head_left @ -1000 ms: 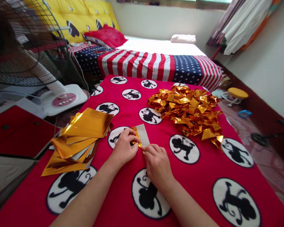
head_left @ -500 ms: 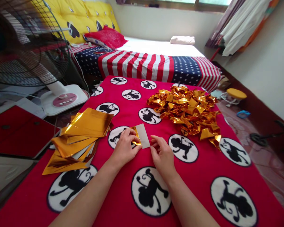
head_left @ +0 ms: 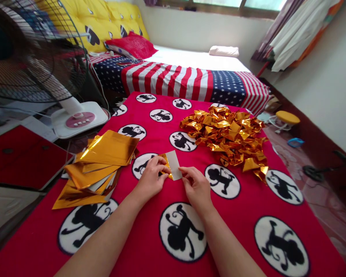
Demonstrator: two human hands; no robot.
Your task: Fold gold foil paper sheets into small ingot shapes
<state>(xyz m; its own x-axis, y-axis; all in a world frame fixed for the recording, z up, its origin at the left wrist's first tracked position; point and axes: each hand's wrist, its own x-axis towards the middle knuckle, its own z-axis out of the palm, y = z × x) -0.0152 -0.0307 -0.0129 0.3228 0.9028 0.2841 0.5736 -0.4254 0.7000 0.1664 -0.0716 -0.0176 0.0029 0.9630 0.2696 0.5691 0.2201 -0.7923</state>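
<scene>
A sheet of gold foil paper [head_left: 174, 164], partly folded, lies on the red cloth in front of me; its pale back shows on the right and a gold strip on the left. The fingers of my left hand [head_left: 152, 175] are curled over the gold side and press it down. At the lower right edge, my right hand [head_left: 196, 185] pinches the pale part between thumb and fingers. To the left sits a loose stack of flat gold foil sheets [head_left: 109, 148]. A heap of folded gold foil pieces [head_left: 229, 129] spreads at the far right.
The red cloth [head_left: 219, 238] with black monkey prints covers the table. An electric fan [head_left: 79, 119] stands at the left beside a dark red panel [head_left: 20, 157]. Beyond the table is a bed [head_left: 173, 79]; a yellow-topped stool [head_left: 288, 117] is on the floor at right.
My right hand has moved slightly left and now grips the paper's right edge, where it was just apart before. My left thumb has drawn back a little.
</scene>
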